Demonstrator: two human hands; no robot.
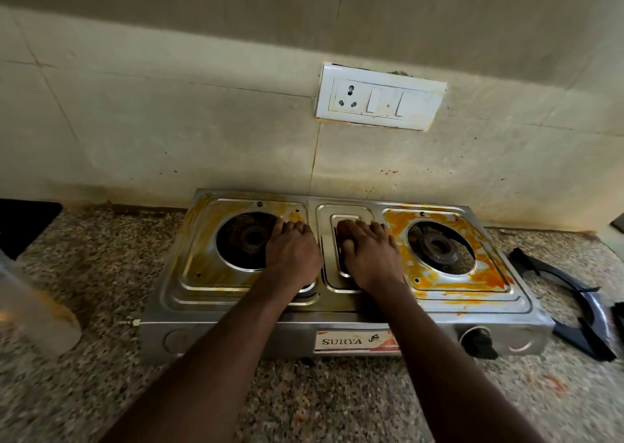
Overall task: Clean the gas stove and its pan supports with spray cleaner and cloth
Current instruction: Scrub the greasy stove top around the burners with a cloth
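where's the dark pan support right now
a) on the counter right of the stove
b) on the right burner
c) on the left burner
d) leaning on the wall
a: the dark metal pan support lies on the speckled granite counter, right of the stained steel two-burner gas stove.

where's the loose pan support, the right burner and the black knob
pan support (587, 342): head view, on its near bar
right burner (440, 245): head view, on its middle ring
knob (479, 341): head view, on its black front face
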